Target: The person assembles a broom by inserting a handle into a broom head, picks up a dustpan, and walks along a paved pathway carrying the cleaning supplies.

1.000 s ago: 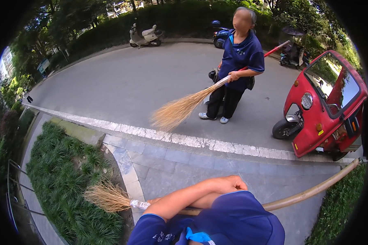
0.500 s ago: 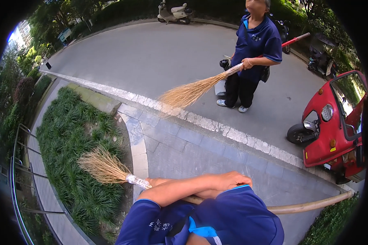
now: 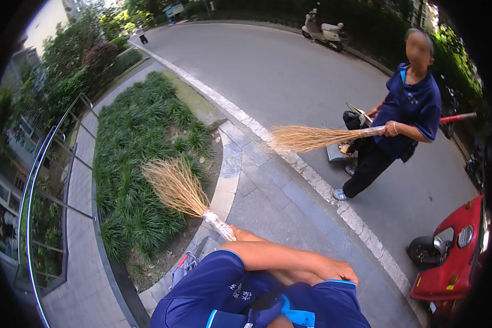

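My forearms are crossed in front of my chest. My right hand, partly hidden behind my left forearm, grips a straw broom by its white-wrapped neck. The bristles point up and away to the left, over the planted bed. The rest of the handle is hidden by my arms and body. My left hand lies bent over my right arm at the hem of the blue sleeve. A co-worker in a matching blue shirt holds another straw broom, beside a dustpan with some litter in it.
A grass-like planted bed with a pale stone kerb lies left of the paving. Beyond it runs a metal railing. A red three-wheeler stands at right, a pale scooter across the road. A grey object with a red part is beside me.
My view has turned, so the scene sits further right. My arms stay crossed with the broom held. The co-worker's broom is more level, and the litter in the dustpan now shows.
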`<state>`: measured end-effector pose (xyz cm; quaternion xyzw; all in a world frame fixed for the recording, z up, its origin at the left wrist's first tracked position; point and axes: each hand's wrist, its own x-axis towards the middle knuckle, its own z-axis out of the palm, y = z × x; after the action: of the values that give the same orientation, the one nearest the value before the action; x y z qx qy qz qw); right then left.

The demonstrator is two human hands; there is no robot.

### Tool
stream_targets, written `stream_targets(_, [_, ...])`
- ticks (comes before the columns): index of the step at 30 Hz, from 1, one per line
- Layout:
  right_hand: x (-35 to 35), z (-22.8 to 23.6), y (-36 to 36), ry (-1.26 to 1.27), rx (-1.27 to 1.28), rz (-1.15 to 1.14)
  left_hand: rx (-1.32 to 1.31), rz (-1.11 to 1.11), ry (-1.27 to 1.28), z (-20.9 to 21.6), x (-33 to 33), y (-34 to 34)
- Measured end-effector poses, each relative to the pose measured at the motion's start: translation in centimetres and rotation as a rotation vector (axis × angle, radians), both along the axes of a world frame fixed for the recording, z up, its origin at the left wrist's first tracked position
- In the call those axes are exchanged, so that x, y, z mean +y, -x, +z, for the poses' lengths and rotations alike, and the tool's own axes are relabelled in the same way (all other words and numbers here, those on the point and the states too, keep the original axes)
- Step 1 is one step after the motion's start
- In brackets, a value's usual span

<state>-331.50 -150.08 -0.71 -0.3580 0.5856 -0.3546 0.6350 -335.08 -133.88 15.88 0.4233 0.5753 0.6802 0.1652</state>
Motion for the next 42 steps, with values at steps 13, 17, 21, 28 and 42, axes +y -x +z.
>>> stream_targets(13, [0.2,0.3,0.4,-0.042,0.017,0.025,0.08,-0.071,-0.007,-1.0,0.1,1.4])
stream_targets(17, [0.1,0.1,1.6,-0.043,0.011,0.023,-0.051,-0.011,0.141,-1.8,-1.1,3.0])
stream_targets(21, [0.1,0.9,2.4,-0.03,0.002,0.021,0.163,0.011,-0.132,-2.5,0.2,3.2])
stream_targets(28, [-0.5,0.4,4.0,-0.038,-0.003,0.007,0.285,0.063,0.049,-0.4,-1.6,4.4])
stream_targets(42, [4.0,1.6,8.1,0.036,-0.003,-0.036,0.451,1.202,0.254,9.2,-12.1,-0.7])
